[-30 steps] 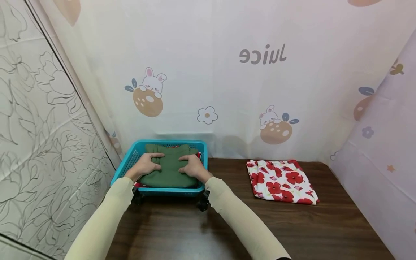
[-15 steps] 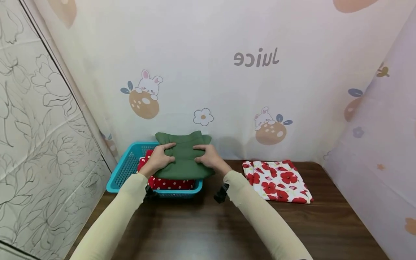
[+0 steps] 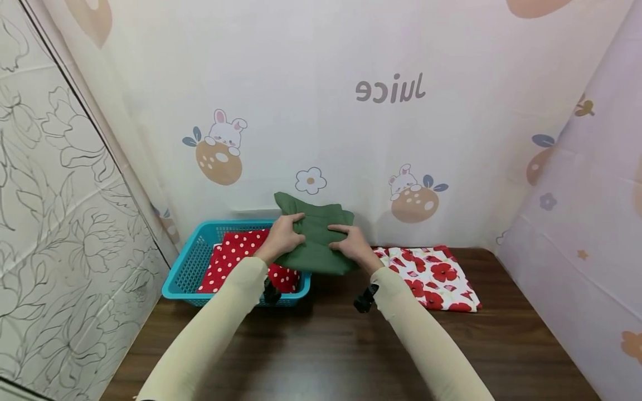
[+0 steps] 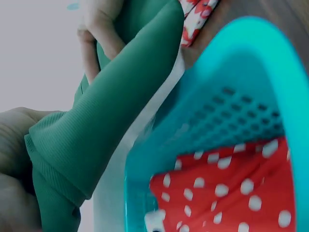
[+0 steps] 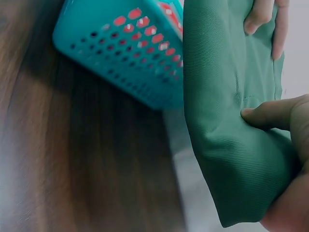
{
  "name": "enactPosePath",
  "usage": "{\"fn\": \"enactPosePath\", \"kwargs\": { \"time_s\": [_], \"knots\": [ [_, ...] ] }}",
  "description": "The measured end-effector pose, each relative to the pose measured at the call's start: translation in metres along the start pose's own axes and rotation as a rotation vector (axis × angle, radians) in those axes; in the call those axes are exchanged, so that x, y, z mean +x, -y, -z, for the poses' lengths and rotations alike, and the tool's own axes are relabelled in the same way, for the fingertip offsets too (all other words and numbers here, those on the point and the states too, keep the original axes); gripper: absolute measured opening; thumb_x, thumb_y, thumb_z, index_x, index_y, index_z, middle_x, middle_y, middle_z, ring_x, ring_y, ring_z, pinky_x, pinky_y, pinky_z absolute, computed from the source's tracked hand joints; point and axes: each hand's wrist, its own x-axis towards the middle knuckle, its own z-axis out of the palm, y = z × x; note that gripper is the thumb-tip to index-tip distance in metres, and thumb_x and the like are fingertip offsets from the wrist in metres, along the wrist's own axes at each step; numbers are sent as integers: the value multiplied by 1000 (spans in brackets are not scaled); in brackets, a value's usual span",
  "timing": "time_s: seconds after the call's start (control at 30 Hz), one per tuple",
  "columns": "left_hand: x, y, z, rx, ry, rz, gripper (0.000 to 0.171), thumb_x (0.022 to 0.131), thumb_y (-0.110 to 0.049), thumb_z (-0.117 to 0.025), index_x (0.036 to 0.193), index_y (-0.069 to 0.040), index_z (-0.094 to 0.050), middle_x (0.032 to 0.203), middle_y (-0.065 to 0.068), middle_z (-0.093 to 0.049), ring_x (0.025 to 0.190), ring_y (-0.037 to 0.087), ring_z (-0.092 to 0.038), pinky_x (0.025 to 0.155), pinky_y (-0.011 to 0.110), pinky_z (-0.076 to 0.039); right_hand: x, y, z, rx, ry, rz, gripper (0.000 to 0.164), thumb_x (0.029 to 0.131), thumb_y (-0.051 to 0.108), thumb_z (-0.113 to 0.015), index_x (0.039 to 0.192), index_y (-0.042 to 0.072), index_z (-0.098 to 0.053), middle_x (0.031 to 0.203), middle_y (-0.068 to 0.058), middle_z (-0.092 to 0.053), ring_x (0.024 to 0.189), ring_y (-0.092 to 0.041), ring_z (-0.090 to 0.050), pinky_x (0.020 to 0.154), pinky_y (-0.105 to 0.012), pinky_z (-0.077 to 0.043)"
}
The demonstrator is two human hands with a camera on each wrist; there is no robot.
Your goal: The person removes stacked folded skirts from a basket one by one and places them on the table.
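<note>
Clearly, the head view shows mirrored "Juice" lettering [image 3: 391,89] on the curtain [image 3: 301,100], left hand [image 3: 283,238] and right hand [image 3: 353,245] gripping folded green cloth [image 3: 317,248] raised near the turquoise basket [image 3: 195,264], and the right sleeve [image 3: 426,334] covering part of a floral cloth [image 3: 438,275]. The left wrist view crops the polka-dot cloth [image 4: 203,198]; the right wrist view, the basket.

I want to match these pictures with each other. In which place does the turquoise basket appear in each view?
Head: the turquoise basket is left of centre, in the lower half.
Left wrist: large in the right half, running out at the bottom edge.
Right wrist: at the top, left of centre, cut off by the top edge.
Shared landmark: the green cloth, right of the basket in the head and right wrist views, left of it in the left wrist view.
</note>
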Motion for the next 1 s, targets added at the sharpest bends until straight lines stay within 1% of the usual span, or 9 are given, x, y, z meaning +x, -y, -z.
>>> {"fn": "enactPosePath", "kwargs": {
  "time_s": [0.17,0.23,0.3,0.4,0.5,0.57,0.6,0.8,1.0],
  "knots": [
    [6,-12,-29,138,23,-44,59,95,-3,-65,153,-6,-49,156,22,-46,139,40,-48,93,45,-55,-5,-28,-1,37,-5,-65,53,93,9,-74,143,21,-63,161,-20,-39,145,-41,-41,109,-55,-46],
    [8,-18,-40,197,45,-50,59,96,-3,-65,152,-4,-49,157,23,-45,144,40,-43,104,50,-52,-8,-38,-3,49,-13,-96,53,93,8,-73,143,21,-63,160,-21,-39,144,-41,-41,109,-54,-46],
    [8,-24,-53,254,56,-58,59,96,-4,-66,152,-3,-49,155,23,-46,143,40,-44,106,51,-51,-11,-49,-5,50,-27,-124,52,93,6,-73,142,20,-64,159,-21,-40,144,-41,-42,110,-54,-46],
    [7,-31,-73,304,85,-49,59,96,-5,-66,152,-5,-49,154,23,-47,132,39,-54,90,45,-59,-16,-64,-6,47,-29,-158,52,93,5,-72,142,19,-64,160,-22,-39,142,-41,-44,108,-53,-48],
    [5,-33,-91,307,113,-28,60,98,-6,-65,154,-8,-47,156,24,-44,96,36,-69,62,36,-58,-22,-78,-5,36,-32,-174,51,93,5,-73,142,17,-64,161,-22,-38,141,-41,-44,106,-53,-48],
    [3,-32,-100,290,116,-5,59,99,-6,-63,155,-9,-46,158,25,-40,76,34,-68,52,34,-53,-26,-85,-2,34,-37,-184,50,93,6,-72,141,16,-65,160,-22,-38,141,-41,-44,106,-53,-48],
    [2,-32,-105,287,111,6,59,99,-6,-63,155,-10,-46,158,25,-41,70,32,-66,52,33,-52,-28,-89,0,29,-37,-186,49,93,6,-72,141,15,-65,160,-22,-38,141,-41,-44,106,-53,-48],
    [-2,-31,-127,334,70,35,57,99,-8,-66,153,-9,-49,156,26,-42,78,31,-66,57,37,-54,-33,-107,15,2,-15,-206,48,95,7,-69,142,12,-62,157,-25,-40,136,-43,-48,103,-54,-49],
    [-5,-27,-148,284,36,76,63,99,-6,-65,158,-13,-43,162,27,-32,64,26,-59,55,38,-50,-35,-117,32,-48,-9,-199,49,94,6,-70,143,9,-61,159,-28,-34,140,-48,-42,106,-59,-46]
  ]
}}
